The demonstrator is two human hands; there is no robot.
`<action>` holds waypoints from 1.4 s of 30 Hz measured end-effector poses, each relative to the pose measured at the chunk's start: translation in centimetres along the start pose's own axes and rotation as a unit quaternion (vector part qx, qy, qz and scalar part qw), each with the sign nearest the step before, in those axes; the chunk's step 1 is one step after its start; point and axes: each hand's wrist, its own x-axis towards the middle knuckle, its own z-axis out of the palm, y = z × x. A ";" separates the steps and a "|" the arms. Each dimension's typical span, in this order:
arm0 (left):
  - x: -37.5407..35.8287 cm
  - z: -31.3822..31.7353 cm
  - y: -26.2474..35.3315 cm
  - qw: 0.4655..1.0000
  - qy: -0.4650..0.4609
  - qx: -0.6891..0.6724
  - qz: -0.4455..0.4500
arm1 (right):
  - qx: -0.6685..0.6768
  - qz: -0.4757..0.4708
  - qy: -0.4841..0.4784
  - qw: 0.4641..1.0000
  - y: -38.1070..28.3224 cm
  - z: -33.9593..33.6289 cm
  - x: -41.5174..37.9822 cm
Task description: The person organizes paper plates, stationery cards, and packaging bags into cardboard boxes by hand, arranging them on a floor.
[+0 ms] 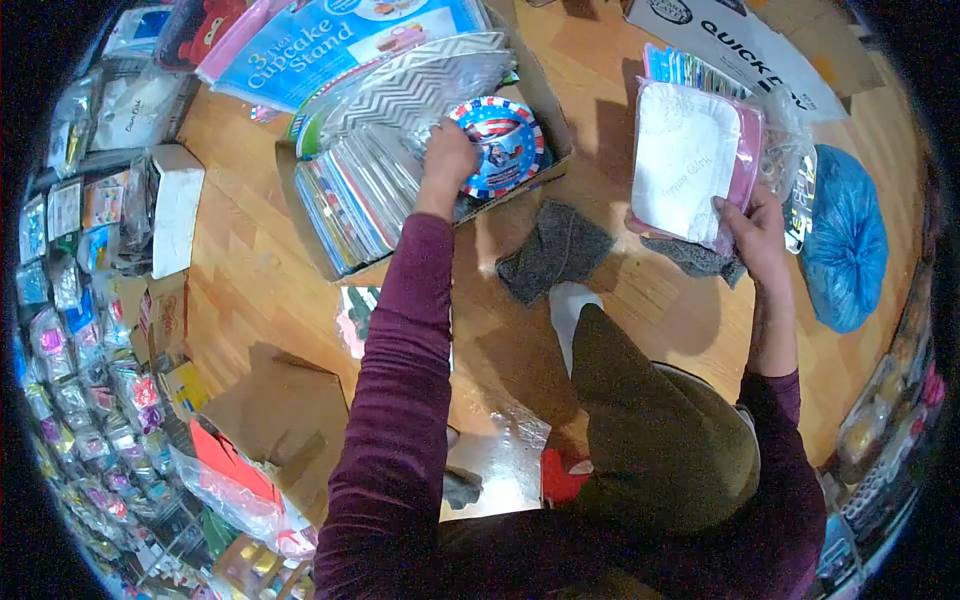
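My left hand (450, 160) reaches into an open cardboard box (520, 190). Its fingers are closed at the left edge of a round plate (505, 148) with a blue, red and white starry rim; the fingertips are partly hidden. Beside that hand, clear-wrapped flat packs (350, 195) stand in a tight row, with grey zigzag-patterned packs (410, 85) behind. My right hand (760, 235) grips the lower right corner of a flat plastic-wrapped pack (690, 150), its white panel bordered in pink. Faint writing on the panel is too blurred to read.
A blue Cupcake Stand package (340, 50) lies across the box's far side. To the right are a tied blue bag (845, 240) and a white carton (740, 50). Dark grey cloth (555, 250) lies near my foot. Small packets (90, 400) crowd the left; an open carton (280, 415) stands there.
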 end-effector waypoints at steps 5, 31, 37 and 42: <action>-0.1 -0.6 -0.8 0.997 -0.071 -0.032 0.024 | -0.031 -0.076 0.062 0.995 -2.4 0.4 0.3; -43.3 -29.3 -8.5 0.893 -0.033 -0.417 -0.168 | -0.517 -0.267 -0.247 0.775 -9.5 20.7 17.9; -43.2 -31.9 -8.4 0.957 -0.120 -0.254 -0.067 | -0.635 -0.192 -0.143 0.734 -8.1 20.7 17.3; -45.2 -32.4 -8.4 0.978 -0.102 -0.168 -0.071 | -0.457 -0.271 -0.120 0.838 -10.6 17.6 13.2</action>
